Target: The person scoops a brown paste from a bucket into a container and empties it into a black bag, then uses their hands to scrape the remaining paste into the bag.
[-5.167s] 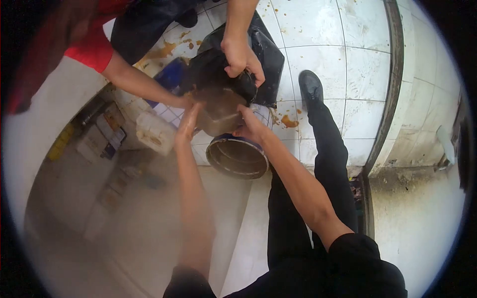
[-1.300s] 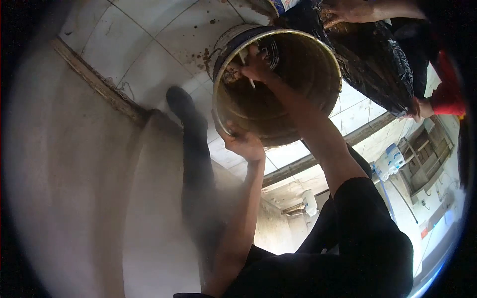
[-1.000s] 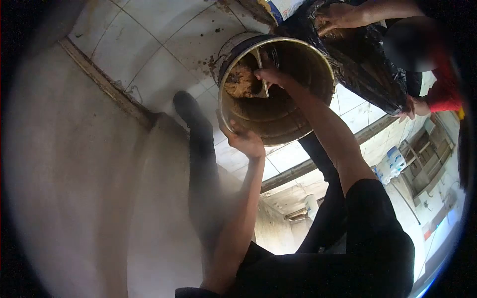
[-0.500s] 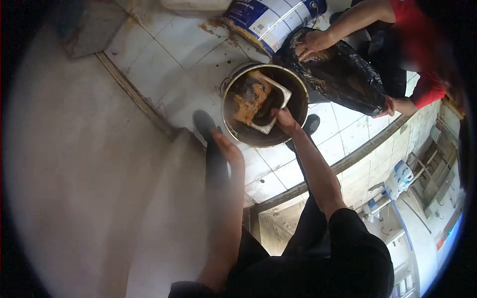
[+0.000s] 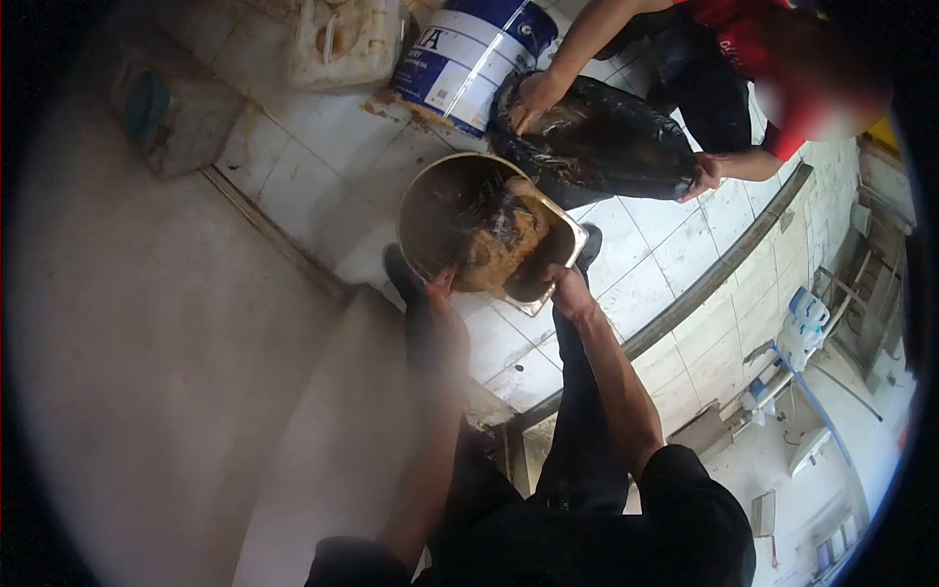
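Observation:
My right hand (image 5: 572, 292) grips the near corner of a rectangular metal pan (image 5: 575, 236), which is tilted over a large round metal pot (image 5: 404, 210). Lumpy brown-orange mush (image 5: 509, 245), with darker matter in it, lies in the pan and toward the pot. My left hand (image 5: 442, 291) has its fingers closed on the near left rim of the pot. Much of the pot's inside is hidden by the pan and the mush. Just beyond the pot is an open black plastic bag (image 5: 626, 137), dark and wet inside.
A co-worker in a red shirt (image 5: 729, 39) holds the bag with both hands. A blue and white bucket (image 5: 455, 68) and a stained plastic jerrycan (image 5: 342, 44) stand on the dirty tiled floor (image 5: 323, 147). A ledge (image 5: 724, 264) runs along the right.
My right hand has brought the pan toward me and to the pot's near right edge. My left hand has moved up to the pot's rim. The view has shifted slightly.

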A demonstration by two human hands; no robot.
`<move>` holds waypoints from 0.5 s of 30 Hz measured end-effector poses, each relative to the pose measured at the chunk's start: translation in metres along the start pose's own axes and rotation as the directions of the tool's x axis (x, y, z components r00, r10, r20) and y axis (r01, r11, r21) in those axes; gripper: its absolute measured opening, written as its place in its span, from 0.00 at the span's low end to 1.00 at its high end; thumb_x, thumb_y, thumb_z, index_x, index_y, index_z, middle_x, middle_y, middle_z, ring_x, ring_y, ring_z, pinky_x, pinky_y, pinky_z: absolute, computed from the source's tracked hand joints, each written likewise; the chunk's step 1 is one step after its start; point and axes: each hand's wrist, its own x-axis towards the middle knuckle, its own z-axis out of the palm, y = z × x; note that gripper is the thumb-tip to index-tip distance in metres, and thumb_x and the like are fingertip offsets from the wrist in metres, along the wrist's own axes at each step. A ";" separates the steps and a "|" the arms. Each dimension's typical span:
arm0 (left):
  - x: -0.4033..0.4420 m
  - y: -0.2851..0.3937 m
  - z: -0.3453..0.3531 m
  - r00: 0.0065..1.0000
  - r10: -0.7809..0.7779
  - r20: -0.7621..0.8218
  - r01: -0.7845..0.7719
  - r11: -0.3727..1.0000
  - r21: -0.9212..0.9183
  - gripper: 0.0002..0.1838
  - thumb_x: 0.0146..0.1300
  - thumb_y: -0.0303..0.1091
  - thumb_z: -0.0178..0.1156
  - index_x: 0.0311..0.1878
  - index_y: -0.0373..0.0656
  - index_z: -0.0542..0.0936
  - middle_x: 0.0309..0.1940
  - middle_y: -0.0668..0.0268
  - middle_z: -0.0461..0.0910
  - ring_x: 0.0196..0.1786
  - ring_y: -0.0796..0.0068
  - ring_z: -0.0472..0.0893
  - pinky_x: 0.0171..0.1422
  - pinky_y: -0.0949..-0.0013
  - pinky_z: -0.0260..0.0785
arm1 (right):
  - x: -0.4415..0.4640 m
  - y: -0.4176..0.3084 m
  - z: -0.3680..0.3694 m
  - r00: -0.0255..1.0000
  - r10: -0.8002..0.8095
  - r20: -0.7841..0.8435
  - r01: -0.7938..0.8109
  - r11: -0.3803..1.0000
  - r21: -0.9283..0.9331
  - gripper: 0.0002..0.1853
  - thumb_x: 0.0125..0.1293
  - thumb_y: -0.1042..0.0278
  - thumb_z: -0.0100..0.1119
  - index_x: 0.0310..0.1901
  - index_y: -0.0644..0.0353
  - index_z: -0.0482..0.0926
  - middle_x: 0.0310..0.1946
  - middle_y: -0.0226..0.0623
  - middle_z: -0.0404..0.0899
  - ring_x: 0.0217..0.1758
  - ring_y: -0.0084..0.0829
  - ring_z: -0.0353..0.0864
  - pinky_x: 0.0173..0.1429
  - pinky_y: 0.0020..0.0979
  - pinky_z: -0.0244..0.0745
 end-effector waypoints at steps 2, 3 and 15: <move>0.004 0.017 0.033 0.991 0.052 0.124 -0.062 0.995 0.082 0.31 0.74 0.56 0.38 0.61 0.37 0.71 0.59 0.55 0.73 0.63 0.63 0.70 0.67 0.62 0.58 | 0.009 -0.007 -0.027 1.000 0.030 0.002 -0.030 0.999 0.016 0.04 0.52 0.79 0.50 0.30 0.62 0.75 0.27 0.31 0.73 0.32 0.26 0.72 0.41 0.28 0.69; 0.010 0.024 0.052 0.977 0.084 0.198 -0.111 0.985 0.133 0.31 0.73 0.56 0.39 0.61 0.37 0.71 0.59 0.55 0.73 0.63 0.63 0.70 0.67 0.62 0.59 | 0.011 -0.009 -0.039 0.998 0.068 -0.002 -0.068 0.997 0.027 0.03 0.54 0.77 0.50 0.29 0.62 0.74 0.27 0.32 0.72 0.32 0.26 0.71 0.38 0.28 0.66; 0.093 0.033 0.246 0.786 0.135 0.603 -0.429 0.822 0.374 0.35 0.64 0.58 0.55 0.61 0.36 0.71 0.53 0.57 0.77 0.56 0.65 0.75 0.62 0.64 0.64 | 0.045 -0.146 -0.070 0.963 0.169 0.211 -0.223 0.937 0.268 0.21 0.58 0.59 0.45 0.51 0.60 0.71 0.41 0.40 0.77 0.37 0.31 0.78 0.33 0.29 0.73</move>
